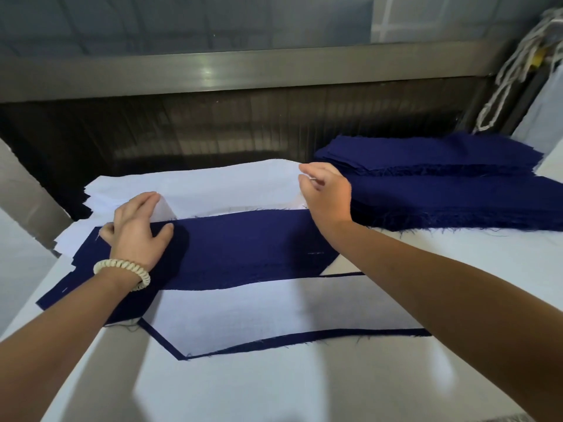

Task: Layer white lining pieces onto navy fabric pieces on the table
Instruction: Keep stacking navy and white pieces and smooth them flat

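**Surface**: white, carrying everything listed; places below are given from the bare navy piece.

**Navy stack**: lying to the right of and beyond the bare navy piece, edges fraying.

**Lining stack**: white, lying just beyond the bare navy piece, touching its far edge. Its long axis is running left to right, parallel to that piece.

**Bare navy piece**: lying flat and uncovered, waiting for its lining.

**Finished pair**: a white lining on navy, lying on the near side of the bare navy piece and overlapping its near edge.

**Top lining piece**: lying on the stack, its right end being raised.

**Right hand**: working at the far right corner of the bare navy piece, fingers curling and pinching the top lining piece's right end.

**Left hand**: pressing on the far left end of the bare navy piece, fingers loosely spread and reaching onto the white edge. No pinch is showing.

**Judgement:** the lining is lying beyond both hands, so the coming move is probably a pull toward the person, long axes kept parallel.

**Bracelet**: circling the left wrist.
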Action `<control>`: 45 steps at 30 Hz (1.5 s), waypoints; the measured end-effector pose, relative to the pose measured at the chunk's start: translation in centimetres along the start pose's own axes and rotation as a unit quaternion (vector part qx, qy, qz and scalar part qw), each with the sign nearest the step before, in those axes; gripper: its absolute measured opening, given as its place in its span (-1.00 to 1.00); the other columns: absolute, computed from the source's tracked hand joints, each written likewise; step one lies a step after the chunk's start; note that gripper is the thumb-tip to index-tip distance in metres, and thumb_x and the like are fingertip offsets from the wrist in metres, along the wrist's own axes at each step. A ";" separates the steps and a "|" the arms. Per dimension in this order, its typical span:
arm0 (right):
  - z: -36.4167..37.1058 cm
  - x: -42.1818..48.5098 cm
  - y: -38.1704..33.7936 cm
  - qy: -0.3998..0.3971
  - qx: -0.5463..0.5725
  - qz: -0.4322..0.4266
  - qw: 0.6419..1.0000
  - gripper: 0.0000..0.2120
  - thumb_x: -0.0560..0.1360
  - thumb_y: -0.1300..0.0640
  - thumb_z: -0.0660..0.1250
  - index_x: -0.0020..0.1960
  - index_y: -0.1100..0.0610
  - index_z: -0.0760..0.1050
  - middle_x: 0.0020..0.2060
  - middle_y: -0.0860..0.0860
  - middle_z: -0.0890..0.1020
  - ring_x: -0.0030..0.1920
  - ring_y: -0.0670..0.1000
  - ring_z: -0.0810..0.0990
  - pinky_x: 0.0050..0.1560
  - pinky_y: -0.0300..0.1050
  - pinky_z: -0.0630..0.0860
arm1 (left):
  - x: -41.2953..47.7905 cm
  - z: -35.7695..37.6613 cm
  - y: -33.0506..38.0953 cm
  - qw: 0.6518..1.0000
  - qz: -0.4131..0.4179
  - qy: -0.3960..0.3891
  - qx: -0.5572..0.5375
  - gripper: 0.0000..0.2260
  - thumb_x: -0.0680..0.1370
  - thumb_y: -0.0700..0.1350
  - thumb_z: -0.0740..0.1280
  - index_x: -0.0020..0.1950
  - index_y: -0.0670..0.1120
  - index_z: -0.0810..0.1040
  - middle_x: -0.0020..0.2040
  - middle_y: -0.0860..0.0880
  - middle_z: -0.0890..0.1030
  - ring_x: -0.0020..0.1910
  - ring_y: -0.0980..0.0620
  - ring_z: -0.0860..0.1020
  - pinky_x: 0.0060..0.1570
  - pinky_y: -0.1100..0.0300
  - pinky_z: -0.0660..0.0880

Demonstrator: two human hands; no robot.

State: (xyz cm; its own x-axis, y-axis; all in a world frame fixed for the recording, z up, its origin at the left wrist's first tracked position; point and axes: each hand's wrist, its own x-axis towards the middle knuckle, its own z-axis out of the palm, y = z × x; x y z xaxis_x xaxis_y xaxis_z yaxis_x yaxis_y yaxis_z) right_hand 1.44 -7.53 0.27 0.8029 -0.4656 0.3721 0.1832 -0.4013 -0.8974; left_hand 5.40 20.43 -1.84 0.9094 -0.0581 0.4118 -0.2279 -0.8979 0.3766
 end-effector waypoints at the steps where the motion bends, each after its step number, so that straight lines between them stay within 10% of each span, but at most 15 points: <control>1: -0.3 0.1 -0.1 0.016 0.008 0.002 1.000 -0.76 0.53 0.31 0.27 0.17 0.21 0.58 0.06 -0.07 0.53 -0.14 -0.20 0.52 -0.04 -0.49 0.46 | 0.0 -0.2 0.2 1.000 0.010 0.006 0.000 -0.55 0.52 -0.16 0.34 0.41 -0.10 0.38 0.42 -0.04 0.35 0.39 -0.06 0.21 0.24 0.05 0.08; 15: -4.1 -2.3 0.5 0.047 0.042 0.041 0.997 -0.62 0.47 0.35 0.29 -0.19 -0.16 0.53 -0.03 -0.11 0.60 -0.28 -0.12 0.59 -0.18 -0.39 0.54 | -1.3 -2.0 1.5 0.993 0.086 0.074 -0.035 -0.71 0.50 -0.21 0.38 0.22 -0.12 0.57 0.24 -0.09 0.54 0.29 -0.12 0.34 0.09 0.09 0.07; 26: -8.2 -4.4 2.0 0.024 0.074 0.130 0.988 -0.77 0.52 0.37 0.27 -0.07 0.06 0.56 -0.13 0.11 0.61 -0.39 -0.05 0.65 -0.29 -0.29 0.59 | -2.9 -2.3 2.8 0.991 0.124 0.027 -0.048 -0.89 0.49 -0.15 0.41 -0.02 -0.05 0.68 0.02 0.00 0.66 0.15 -0.07 0.49 0.04 0.07 0.08; 37: -10.8 -5.1 5.0 -0.010 0.046 0.196 0.980 -0.71 0.48 0.45 0.23 -0.01 0.09 0.52 0.02 0.11 0.54 -0.40 -0.01 0.66 -0.34 -0.28 0.58 | -4.5 1.2 0.8 0.990 0.098 -0.073 0.069 -0.61 0.45 -0.09 0.41 0.26 0.10 0.48 0.24 0.08 0.49 0.25 -0.04 0.31 0.11 0.08 0.06; 45: -10.8 -5.4 6.0 -0.023 -0.015 0.190 0.981 -0.66 0.48 0.40 0.18 -0.14 0.00 0.57 -0.24 -0.07 0.63 -0.33 -0.07 0.66 -0.19 -0.21 0.58 | -4.5 1.4 -0.1 0.988 0.079 -0.081 0.106 -0.68 0.49 -0.06 0.37 0.24 0.11 0.50 0.18 0.13 0.56 0.24 -0.02 0.36 0.11 0.07 0.05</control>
State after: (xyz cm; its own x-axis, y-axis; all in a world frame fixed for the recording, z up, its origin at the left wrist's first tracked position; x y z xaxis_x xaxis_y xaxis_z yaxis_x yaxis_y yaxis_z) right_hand -7.94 -15.94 -4.57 0.8350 -0.5502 -0.0005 -0.1509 -0.2281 -0.9619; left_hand 1.85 20.19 -4.93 0.9157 -0.2588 0.3073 -0.3095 -0.9421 0.1290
